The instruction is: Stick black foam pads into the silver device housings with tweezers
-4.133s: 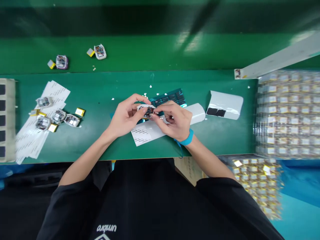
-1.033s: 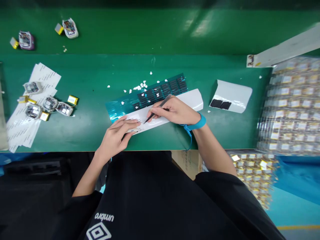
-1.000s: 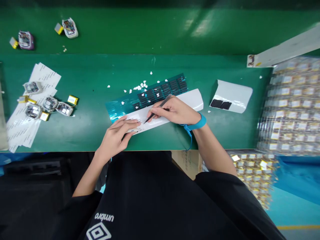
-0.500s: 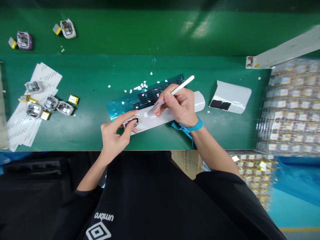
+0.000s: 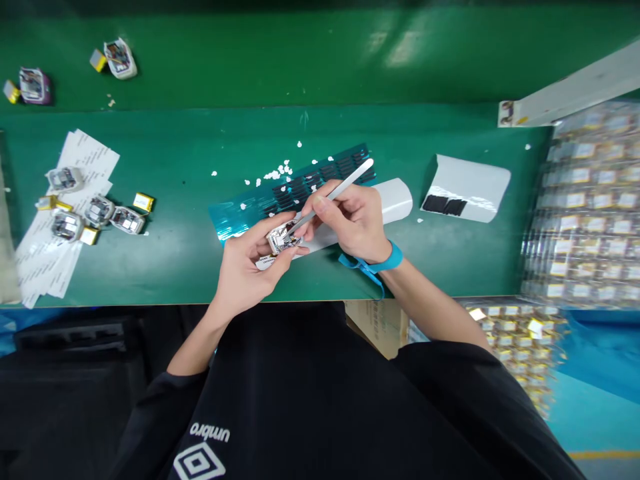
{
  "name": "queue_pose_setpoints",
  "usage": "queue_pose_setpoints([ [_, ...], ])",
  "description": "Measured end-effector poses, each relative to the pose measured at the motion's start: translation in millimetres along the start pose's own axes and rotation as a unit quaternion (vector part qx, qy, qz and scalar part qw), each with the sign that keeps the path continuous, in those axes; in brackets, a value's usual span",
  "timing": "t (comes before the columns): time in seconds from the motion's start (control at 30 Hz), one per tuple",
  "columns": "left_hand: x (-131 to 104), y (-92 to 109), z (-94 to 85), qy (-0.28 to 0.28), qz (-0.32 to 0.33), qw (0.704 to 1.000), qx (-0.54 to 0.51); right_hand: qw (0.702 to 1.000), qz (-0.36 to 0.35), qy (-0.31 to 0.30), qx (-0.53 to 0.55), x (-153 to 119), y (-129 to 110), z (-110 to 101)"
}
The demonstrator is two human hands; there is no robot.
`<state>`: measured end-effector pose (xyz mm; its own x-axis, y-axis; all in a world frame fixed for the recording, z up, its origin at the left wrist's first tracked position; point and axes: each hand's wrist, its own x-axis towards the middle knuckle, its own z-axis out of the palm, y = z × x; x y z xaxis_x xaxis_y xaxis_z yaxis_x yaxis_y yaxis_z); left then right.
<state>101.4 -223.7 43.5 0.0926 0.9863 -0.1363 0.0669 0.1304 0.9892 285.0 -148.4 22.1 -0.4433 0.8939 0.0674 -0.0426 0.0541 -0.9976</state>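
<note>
Held between the fingers and thumb of my left hand (image 5: 253, 267) is a small white device housing (image 5: 283, 238) with its circuitry facing up. My right hand (image 5: 353, 217) grips tweezers (image 5: 345, 185) like a pen, their tips down at the inside of the housing. Whether the tips hold anything is too small to tell. Under both hands lies a white backing sheet (image 5: 397, 200), its right end curled. Behind it is a blue film strip (image 5: 235, 217) with rows of black pads (image 5: 314, 179). Small white round stickers (image 5: 280, 171) are scattered around the strip.
At left, several opened housings (image 5: 67, 225) with yellow batteries (image 5: 144, 202) sit on and beside printed white sheets (image 5: 47, 267). Two more units stand on the back ledge. To the right are a white sheet with black pads (image 5: 470, 183), a metal post (image 5: 575, 87) and stacked clear trays (image 5: 590, 220).
My left hand has moved right and turned the housing face up. The tweezer tips have left the white square on the backing sheet and moved left to the housing.
</note>
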Motion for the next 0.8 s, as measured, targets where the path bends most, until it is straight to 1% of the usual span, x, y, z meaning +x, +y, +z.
queue_pose_setpoints([
  [0.17,-0.2,3.6,2.2,0.005,-0.018,1.0,-0.004,1.0,0.009,0.001,-0.008,0.3,1.0,-0.3],
  [0.47,0.3,6.4,4.1,0.008,-0.027,0.999,-0.015,1.0,0.003,-0.014,-0.011,-0.1,3.3,-2.6],
  [0.6,-0.4,6.1,4.5,0.008,-0.028,1.0,-0.011,1.0,0.002,-0.006,0.01,0.7,1.8,-1.8],
  [0.8,-0.2,4.1,5.6,0.022,-0.031,0.999,-0.035,1.0,-0.002,0.006,0.023,1.3,-0.4,0.9],
])
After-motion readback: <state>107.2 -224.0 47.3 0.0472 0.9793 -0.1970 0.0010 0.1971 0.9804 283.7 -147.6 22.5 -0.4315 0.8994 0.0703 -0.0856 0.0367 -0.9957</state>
